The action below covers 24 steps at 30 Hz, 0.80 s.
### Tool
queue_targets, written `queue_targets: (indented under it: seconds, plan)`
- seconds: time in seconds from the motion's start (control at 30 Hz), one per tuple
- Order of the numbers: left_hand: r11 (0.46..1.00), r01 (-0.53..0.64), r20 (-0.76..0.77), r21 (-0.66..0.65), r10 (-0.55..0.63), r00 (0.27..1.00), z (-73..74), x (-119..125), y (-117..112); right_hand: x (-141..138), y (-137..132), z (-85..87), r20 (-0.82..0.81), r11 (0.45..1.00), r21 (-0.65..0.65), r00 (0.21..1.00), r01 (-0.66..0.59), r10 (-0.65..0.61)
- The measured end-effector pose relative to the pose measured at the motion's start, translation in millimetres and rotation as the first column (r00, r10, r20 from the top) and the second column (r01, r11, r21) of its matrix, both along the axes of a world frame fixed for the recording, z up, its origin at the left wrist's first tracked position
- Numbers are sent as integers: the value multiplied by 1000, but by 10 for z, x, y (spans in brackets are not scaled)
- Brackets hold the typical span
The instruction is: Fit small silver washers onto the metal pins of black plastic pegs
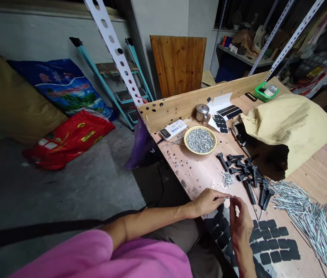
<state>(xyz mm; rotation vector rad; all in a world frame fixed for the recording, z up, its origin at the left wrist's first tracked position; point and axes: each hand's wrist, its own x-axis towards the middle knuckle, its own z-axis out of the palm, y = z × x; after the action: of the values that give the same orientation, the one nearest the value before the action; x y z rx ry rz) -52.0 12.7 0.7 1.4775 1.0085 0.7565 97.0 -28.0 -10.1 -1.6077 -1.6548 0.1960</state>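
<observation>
My left hand (pixel 208 202) reaches over the table's near edge with its fingers pinched together. A small bright silver metal piece (pixel 226 198) shows at its fingertips, too small to name exactly. My right hand (pixel 241 220) meets it there, thumb and fingers closed at the same spot; what lies between them is mostly hidden. Just beyond the hands is a small heap of metal nuts (pixel 227 179). Black plastic handles (pixel 254 177), some with metal rods in them, lie piled to the right. Black rounded pads (pixel 273 244) on a sheet spread below and around my right hand.
A bowl (pixel 200 140) full of small metal parts stands near a lidded metal pot (pixel 202 112) and a white box (pixel 173 129). Loose metal rods (pixel 310 216) cover the right side. A large paper sack (pixel 293 123) lies behind them. A wooden board (pixel 186 97) edges the table.
</observation>
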Motion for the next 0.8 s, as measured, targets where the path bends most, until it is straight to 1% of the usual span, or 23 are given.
queue_targets:
  seconds: [0.07,0.13,0.2,0.27,0.37,0.43,0.47,0.6,0.67,0.73,0.8]
  plan:
    - [995,9,-13,96,-8,1000,-35,6,-16,15,2,27,-80,998,-67,997,-4,-1]
    - [993,18,-25,115,-15,1000,-57,10,-22,26,6,66,-212,986,-163,977,-16,-19]
    - [998,7,-9,67,-6,1000,-52,8,-17,40,14,109,-350,965,-259,935,-36,-59]
    - [1000,9,11,-25,-8,1000,-19,-6,-4,63,26,151,-459,937,-345,881,-62,-110]
    - [984,82,23,-156,-80,997,52,-43,15,113,42,211,-552,881,-454,818,-133,-161]
    - [975,128,24,-180,-126,992,89,-64,19,141,46,246,-582,844,-509,791,-171,-190]
    - [977,137,15,-166,-137,990,101,-71,19,150,46,262,-591,827,-533,779,-180,-210]
    - [987,161,-74,-25,-162,984,115,-89,23,157,31,316,-606,782,-595,743,-187,-284]
    - [979,203,-97,-3,-202,975,109,-98,37,161,19,335,-598,768,-609,751,-199,-280]
    - [964,257,-61,-62,-261,963,94,-106,55,174,10,345,-578,762,-609,781,-219,-237]
    - [937,314,4,-151,-317,948,73,-110,67,191,4,341,-548,774,-587,820,-236,-166]
